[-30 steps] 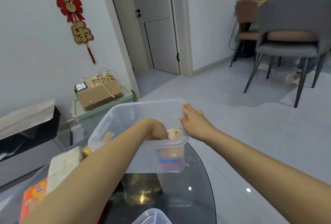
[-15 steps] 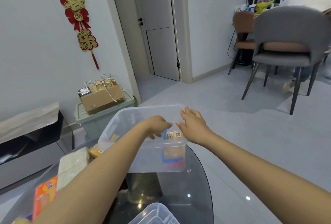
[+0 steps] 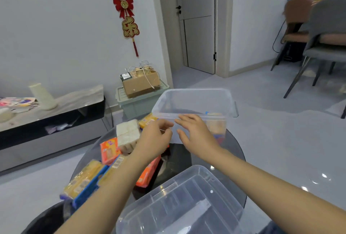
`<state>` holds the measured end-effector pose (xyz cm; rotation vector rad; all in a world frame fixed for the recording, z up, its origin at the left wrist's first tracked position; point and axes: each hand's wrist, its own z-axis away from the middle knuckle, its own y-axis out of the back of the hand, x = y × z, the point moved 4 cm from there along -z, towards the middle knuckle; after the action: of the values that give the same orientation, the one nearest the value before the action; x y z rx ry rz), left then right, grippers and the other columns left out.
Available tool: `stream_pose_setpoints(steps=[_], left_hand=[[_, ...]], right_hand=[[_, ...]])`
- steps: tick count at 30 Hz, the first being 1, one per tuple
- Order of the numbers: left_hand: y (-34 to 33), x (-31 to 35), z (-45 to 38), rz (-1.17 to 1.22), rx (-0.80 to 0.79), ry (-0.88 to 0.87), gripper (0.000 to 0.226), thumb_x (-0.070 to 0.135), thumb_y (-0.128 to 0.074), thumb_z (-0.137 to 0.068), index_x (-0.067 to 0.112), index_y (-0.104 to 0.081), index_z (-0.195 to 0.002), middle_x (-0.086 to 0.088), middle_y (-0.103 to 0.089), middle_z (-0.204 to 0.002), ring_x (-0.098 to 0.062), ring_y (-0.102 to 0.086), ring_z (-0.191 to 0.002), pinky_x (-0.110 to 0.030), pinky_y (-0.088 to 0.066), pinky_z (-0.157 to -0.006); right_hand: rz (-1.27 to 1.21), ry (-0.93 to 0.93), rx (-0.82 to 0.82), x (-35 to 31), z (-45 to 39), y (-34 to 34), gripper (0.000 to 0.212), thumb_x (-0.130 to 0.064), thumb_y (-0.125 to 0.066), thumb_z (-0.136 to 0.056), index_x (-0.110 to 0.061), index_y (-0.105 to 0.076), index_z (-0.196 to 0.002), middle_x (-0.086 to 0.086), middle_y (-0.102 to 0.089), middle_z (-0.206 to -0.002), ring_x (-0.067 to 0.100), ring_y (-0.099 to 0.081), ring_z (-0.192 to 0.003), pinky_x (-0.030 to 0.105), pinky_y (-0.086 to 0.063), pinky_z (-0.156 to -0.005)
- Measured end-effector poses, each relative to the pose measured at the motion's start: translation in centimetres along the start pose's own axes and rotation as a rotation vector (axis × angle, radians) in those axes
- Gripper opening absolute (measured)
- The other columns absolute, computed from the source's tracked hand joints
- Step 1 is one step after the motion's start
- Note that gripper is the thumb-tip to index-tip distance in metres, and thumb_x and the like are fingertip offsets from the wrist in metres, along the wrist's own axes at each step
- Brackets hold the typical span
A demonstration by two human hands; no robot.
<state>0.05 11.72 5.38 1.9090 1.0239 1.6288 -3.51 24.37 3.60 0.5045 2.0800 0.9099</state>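
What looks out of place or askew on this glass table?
Nothing is spilled or broken. The snack packets lie in a loose heap on the glass table, and the nearest yellow packet seems to poke past its left rim. The clear lid also seems to overhang the near edge.

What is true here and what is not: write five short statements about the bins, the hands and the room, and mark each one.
1. A packet lies inside the far clear bin. True.
2. The left hand holds an orange packet. False: the hand holds nothing, and that packet lies on the table to its left.
3. The near clear bin is full of packets. False: no packets show in it.
4. A cardboard box sits on a green storage box by the wall. True.
5. The door is shut. True.
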Motion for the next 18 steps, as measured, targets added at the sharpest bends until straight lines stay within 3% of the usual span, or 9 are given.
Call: stream_pose_setpoints(steps=[3, 6, 8, 12, 18], left_hand=[[-0.3, -3.7, 2.2, -0.098, -0.007, 0.130, 0.033, 0.019, -0.051, -0.086, 0.017, -0.062, -0.117, -0.004, -0.065, -0.120, -0.014, -0.059, -0.102, -0.021, -0.043, -0.083], [-1.4, -7.8, 4.0, -0.298, -0.087, 0.266, 0.041, 0.033, -0.049, -0.089, 0.016, -0.055, -0.126, -0.013, -0.057, -0.127, -0.027, -0.053, -0.117, -0.034, -0.041, -0.094], [-2.1, -10.1, 5.1, -0.465, -0.159, 0.334, 0.049, 0.041, -0.048, -0.087, 0.017, -0.048, -0.130, -0.014, -0.048, -0.133, -0.031, -0.046, -0.122, -0.039, -0.039, -0.098], [-3.4, -11.6, 5.5, -0.671, -0.138, 0.298, 0.066, 0.052, -0.054, -0.081, 0.023, -0.034, -0.136, -0.013, -0.035, -0.139, -0.031, -0.035, -0.127, -0.041, -0.034, -0.102], [-4.7, -11.8, 4.4, -0.484, -0.134, 0.364, 0.069, 0.050, -0.053, -0.080, 0.026, -0.028, -0.139, -0.013, -0.054, -0.127, -0.032, -0.051, -0.116, -0.043, -0.041, -0.096]], right_hand=[[-0.044, 0.004, -0.046, -1.0, 0.8, -3.0, 0.040, -0.019, -0.051, -0.091, -0.013, -0.055, -0.130, 0.006, -0.055, -0.137, 0.020, -0.040, -0.130, 0.031, -0.030, -0.109], [-0.073, -0.009, -0.132, -1.2, 1.7, -5.8, 0.040, -0.020, -0.050, -0.091, -0.018, -0.056, -0.131, 0.002, -0.059, -0.133, 0.019, -0.044, -0.125, 0.028, -0.035, -0.105], [-0.081, -0.034, -0.228, -1.0, 2.1, -7.6, 0.038, -0.024, -0.049, -0.091, -0.022, -0.056, -0.129, 0.004, -0.063, -0.126, 0.021, -0.048, -0.119, 0.031, -0.040, -0.100], [-0.079, -0.113, -0.400, -0.2, 3.0, -9.9, 0.038, -0.027, -0.048, -0.092, -0.025, -0.054, -0.130, 0.003, -0.065, -0.123, 0.020, -0.056, -0.114, 0.034, -0.046, -0.095], [-0.238, -0.271, -0.465, 0.3, 2.7, -11.6, 0.033, -0.023, -0.050, -0.092, -0.020, -0.061, -0.123, 0.001, -0.067, -0.121, 0.015, -0.062, -0.106, 0.021, -0.043, -0.083]])
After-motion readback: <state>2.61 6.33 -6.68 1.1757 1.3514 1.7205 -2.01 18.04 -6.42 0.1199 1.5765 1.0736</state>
